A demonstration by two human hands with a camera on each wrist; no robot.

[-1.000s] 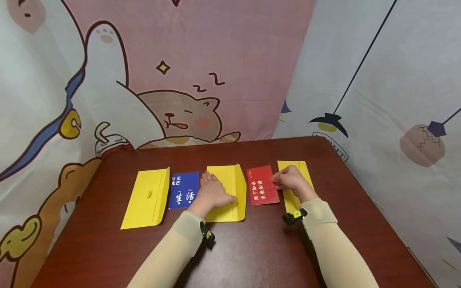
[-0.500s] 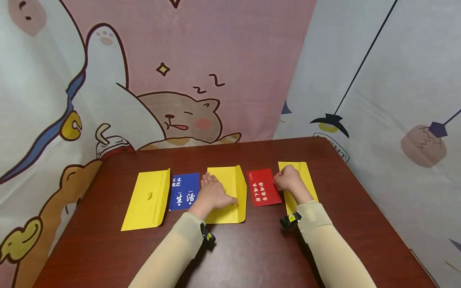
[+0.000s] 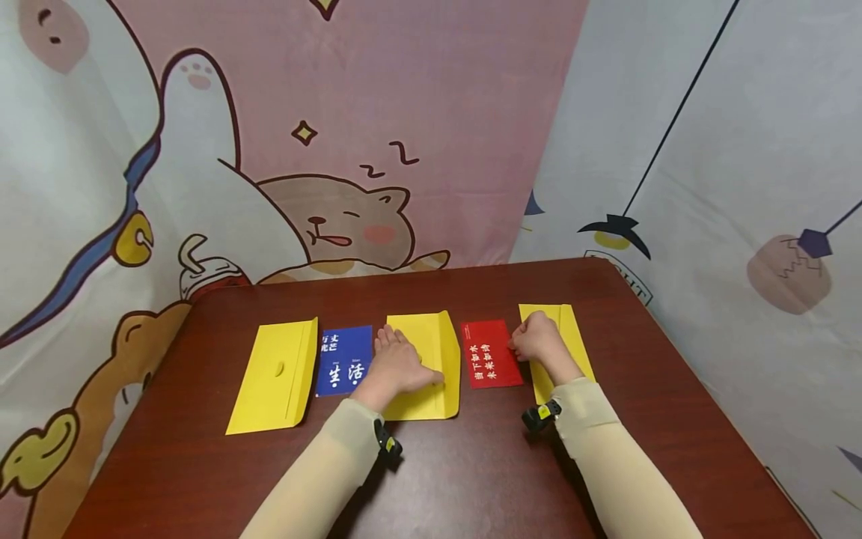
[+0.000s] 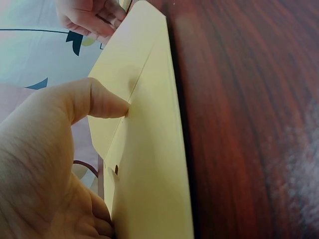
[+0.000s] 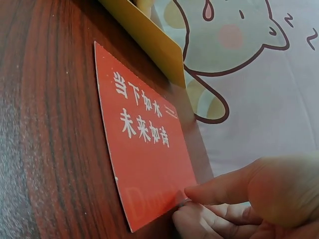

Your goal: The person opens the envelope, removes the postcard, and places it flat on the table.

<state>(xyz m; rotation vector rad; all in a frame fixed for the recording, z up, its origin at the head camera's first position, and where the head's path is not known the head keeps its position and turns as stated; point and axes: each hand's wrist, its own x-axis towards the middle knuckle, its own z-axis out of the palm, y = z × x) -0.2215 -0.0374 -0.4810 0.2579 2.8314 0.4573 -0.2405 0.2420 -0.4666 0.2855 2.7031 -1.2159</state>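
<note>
My left hand (image 3: 397, 368) lies flat across the middle yellow envelope (image 3: 431, 337), fingers stretched forward and thumb out to the side. In the left wrist view, that thumb touches the envelope (image 4: 154, 144) along the crease of its unfolded flap. My right hand (image 3: 542, 340) pinches the right edge of a red card (image 3: 483, 352) printed with white characters. The right wrist view shows thumb and finger meeting at a corner of the red card (image 5: 144, 164), whose far side is tilted off the tabletop or lying close to it; I cannot tell which.
Partly under my right forearm lies another yellow envelope (image 3: 572, 329). To the left are a blue card (image 3: 346, 352) with white characters and a third yellow envelope (image 3: 272, 374). All lie on a dark red-brown table (image 3: 465, 479), backed by a cartoon-print cloth (image 3: 431, 97).
The red card first swung slightly rightward and tilted, then shifted slightly back left with my right hand on it. My right hand turned a little. My left hand stayed in place.
</note>
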